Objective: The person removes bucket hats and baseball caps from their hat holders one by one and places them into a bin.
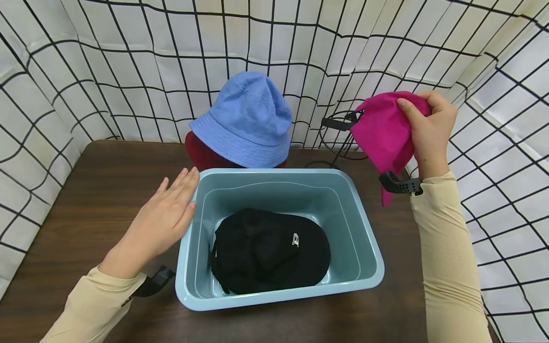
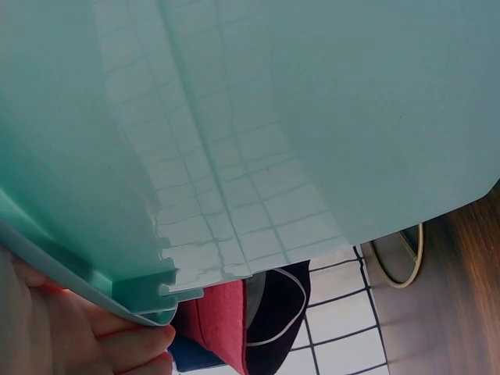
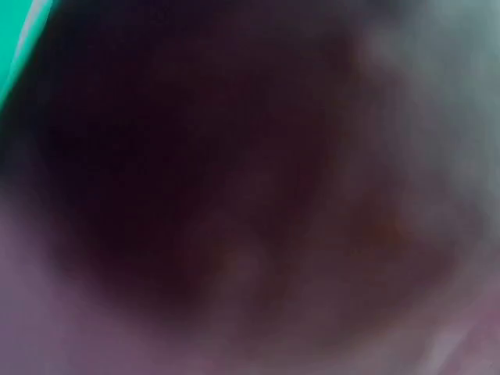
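Note:
My right hand (image 1: 433,126) pinches a limp, bright pink fabric hat (image 1: 383,126) between thumb and fingers, above the table at the right. The hat hangs down in a fold towards the wrist strap. At the left rim of a light blue plastic basin (image 1: 364,238) rests my left hand (image 1: 160,219), its fingers extended. Seen from the left wrist, the fingers (image 2: 117,344) lie against the outside of the basin's rim. Inside the basin is a black cap (image 1: 266,252) with a small white emblem. The right wrist view is too dark and blurred to read.
Behind the basin, a light blue bucket hat (image 1: 250,119) sits on top of a dark red hat (image 1: 203,155). Black cables (image 1: 330,152) hang by the back grid. Black wire grids (image 1: 270,62) over white sheeting enclose the brown wooden table (image 1: 116,190).

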Demonstrator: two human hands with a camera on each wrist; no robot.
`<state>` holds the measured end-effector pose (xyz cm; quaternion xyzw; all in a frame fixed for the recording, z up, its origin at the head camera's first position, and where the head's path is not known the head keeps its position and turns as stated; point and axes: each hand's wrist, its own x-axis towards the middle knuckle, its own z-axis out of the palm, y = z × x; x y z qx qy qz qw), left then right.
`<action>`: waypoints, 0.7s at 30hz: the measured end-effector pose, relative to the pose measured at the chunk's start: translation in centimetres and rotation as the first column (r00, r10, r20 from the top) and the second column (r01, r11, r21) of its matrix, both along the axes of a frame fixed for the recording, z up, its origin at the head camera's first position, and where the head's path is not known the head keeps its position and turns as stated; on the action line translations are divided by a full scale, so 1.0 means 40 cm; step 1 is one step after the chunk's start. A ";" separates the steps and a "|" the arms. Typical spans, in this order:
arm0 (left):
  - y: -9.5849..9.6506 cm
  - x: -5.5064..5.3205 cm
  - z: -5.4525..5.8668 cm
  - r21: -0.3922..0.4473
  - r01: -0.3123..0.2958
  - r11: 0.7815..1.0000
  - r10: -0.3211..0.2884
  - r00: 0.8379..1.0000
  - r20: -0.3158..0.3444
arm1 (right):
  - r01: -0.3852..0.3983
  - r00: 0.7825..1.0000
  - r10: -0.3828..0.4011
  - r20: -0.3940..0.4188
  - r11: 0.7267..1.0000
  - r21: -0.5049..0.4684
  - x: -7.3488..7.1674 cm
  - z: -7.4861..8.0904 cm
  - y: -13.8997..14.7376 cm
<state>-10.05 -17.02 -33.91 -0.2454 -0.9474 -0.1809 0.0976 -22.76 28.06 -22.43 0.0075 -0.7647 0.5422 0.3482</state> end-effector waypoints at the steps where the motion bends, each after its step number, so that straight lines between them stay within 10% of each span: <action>1: 0.000 0.000 0.000 0.001 -0.001 1.000 0.001 1.000 0.000 | -0.002 1.000 0.002 0.001 1.000 0.002 0.001 0.002 -0.003; 21: -0.003 0.000 -0.003 0.002 0.001 1.000 -0.001 1.000 -0.015 | 0.065 0.997 -0.069 -0.018 0.982 -0.178 -0.056 0.011 0.031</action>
